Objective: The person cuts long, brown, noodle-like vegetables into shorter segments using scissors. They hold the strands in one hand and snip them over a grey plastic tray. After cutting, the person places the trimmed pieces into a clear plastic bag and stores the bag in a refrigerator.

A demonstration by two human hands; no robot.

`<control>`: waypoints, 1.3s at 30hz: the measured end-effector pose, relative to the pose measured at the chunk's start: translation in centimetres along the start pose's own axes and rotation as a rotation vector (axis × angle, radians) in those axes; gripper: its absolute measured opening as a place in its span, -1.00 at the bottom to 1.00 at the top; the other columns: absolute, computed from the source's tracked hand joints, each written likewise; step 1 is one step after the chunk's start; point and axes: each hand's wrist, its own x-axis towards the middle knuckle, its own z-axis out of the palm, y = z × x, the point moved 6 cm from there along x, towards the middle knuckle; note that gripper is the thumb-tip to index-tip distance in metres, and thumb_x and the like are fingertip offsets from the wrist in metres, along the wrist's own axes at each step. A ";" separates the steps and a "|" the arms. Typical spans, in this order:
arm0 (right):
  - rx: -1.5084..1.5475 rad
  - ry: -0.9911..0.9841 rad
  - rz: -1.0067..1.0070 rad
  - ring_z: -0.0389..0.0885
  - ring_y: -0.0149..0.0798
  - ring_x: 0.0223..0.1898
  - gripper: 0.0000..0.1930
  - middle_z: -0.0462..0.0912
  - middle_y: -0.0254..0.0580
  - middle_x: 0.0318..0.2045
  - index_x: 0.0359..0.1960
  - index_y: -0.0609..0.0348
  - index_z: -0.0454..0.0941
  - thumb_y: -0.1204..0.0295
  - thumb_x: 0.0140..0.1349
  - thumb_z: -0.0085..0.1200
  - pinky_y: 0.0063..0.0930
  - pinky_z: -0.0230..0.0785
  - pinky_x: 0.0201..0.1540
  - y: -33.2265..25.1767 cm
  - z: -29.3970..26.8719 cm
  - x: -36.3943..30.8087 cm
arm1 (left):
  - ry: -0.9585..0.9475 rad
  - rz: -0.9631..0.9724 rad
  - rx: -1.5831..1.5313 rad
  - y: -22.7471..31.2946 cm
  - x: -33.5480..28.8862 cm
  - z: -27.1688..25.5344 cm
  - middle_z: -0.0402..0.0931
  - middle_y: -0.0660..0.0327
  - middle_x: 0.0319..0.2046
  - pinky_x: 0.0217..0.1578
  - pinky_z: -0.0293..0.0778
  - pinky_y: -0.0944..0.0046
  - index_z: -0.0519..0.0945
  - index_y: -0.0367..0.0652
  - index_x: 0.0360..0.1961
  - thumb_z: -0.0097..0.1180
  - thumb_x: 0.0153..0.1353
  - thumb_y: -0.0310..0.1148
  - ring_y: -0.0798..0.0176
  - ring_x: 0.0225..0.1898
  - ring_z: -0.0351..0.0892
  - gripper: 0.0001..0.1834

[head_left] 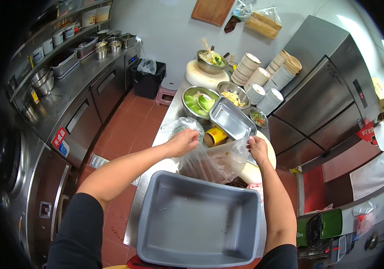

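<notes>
A clear plastic bag (pixel 219 165) is stretched between my two hands over the steel table. My left hand (pixel 185 142) is closed on its gathered left part. With fingertips pinched together, my right hand (pixel 258 149) grips the bag's right edge. Directly in front of me, below the bag, stands a grey plastic tub (pixel 196 215) with a few small specks inside. Just beyond the bag lie a yellow cylindrical container (pixel 216 136) and a tilted rectangular metal tray (pixel 231 117). Some crumpled clear plastic (pixel 176 127) is beside my left hand.
Farther along the table are a bowl of lettuce (pixel 188 93), a bowl of yellow food (pixel 233 97) and stacked dishes (pixel 247 68). A steel refrigerator (pixel 331 89) stands right. A steel counter (pixel 75 96) runs along the left, with a black bin (pixel 149 83) at its far end.
</notes>
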 end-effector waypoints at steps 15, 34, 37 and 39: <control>-0.727 0.046 -0.509 0.61 0.03 -0.34 -0.88 0.55 -0.06 -0.34 -0.30 0.12 0.43 0.42 0.14 0.04 -0.17 0.45 -0.28 -9.2 5.0 -7.7 | -0.441 0.330 0.409 8.6 -5.1 1.5 0.47 0.07 -0.34 -0.17 0.39 0.04 0.47 -0.24 -0.28 0.05 0.13 -0.44 -0.01 -0.20 0.45 -0.86; 0.243 0.105 0.242 0.52 -0.24 -0.56 -0.76 0.56 -0.19 -0.61 -0.58 0.18 0.50 0.32 0.14 -0.08 -0.27 0.38 -0.40 -7.9 -6.2 1.7 | 0.200 0.405 0.414 12.3 2.6 -8.9 0.41 0.08 -0.32 -0.45 0.47 0.01 0.40 -0.18 -0.33 0.13 0.04 -0.48 -0.12 -0.44 0.53 -0.82; 0.538 -0.056 0.291 0.38 -0.38 -0.68 -0.79 0.41 -0.38 -0.72 -0.61 0.06 0.42 0.33 0.18 -0.09 -0.36 0.35 -0.49 -13.3 -9.4 -0.1 | 0.373 0.508 0.327 15.5 3.9 -10.6 0.40 0.04 -0.40 -0.48 0.43 -0.01 0.35 -0.19 -0.35 0.11 0.10 -0.46 -0.09 -0.43 0.54 -0.82; 0.802 -0.048 0.280 0.37 -0.34 -0.69 -0.84 0.38 -0.39 -0.75 -0.56 0.11 0.46 0.37 0.14 -0.05 -0.47 0.36 -0.52 -16.8 -13.5 -1.2 | 0.573 0.527 0.348 17.7 5.5 -12.9 0.44 0.06 -0.47 -0.54 0.41 0.05 0.38 -0.21 -0.37 0.15 0.08 -0.44 -0.01 -0.50 0.55 -0.81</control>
